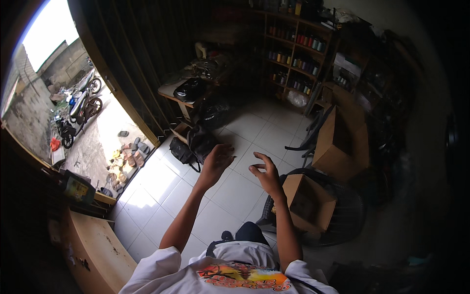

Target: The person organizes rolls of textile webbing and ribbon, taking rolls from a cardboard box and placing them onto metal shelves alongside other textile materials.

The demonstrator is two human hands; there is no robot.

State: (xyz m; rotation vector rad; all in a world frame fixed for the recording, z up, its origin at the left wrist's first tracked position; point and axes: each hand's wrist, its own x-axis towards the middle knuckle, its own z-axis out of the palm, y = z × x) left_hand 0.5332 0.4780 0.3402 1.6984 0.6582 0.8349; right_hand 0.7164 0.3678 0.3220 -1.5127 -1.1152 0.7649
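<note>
Both my arms reach out in front of me over the white tiled floor (237, 196). My left hand (217, 165) is raised with its fingers loosely bent and apart, and I see nothing in it. Across a small gap, my right hand (267, 175) has thumb and forefinger spread in a curve, also with nothing between them. Beyond my left hand, dark bags (199, 142) lie on the floor. Closest to my right hand is an open cardboard box (320, 213) on a black chair (350, 220).
A second, larger open cardboard box (330, 152) stands farther right. Shelves of thread spools (293, 54) line the back. A sewing table (174, 89) with a black bundle is at back left. Through the doorway are sandals (132, 157) and motorbikes (85, 105). A wooden bench (103, 240) sits near left.
</note>
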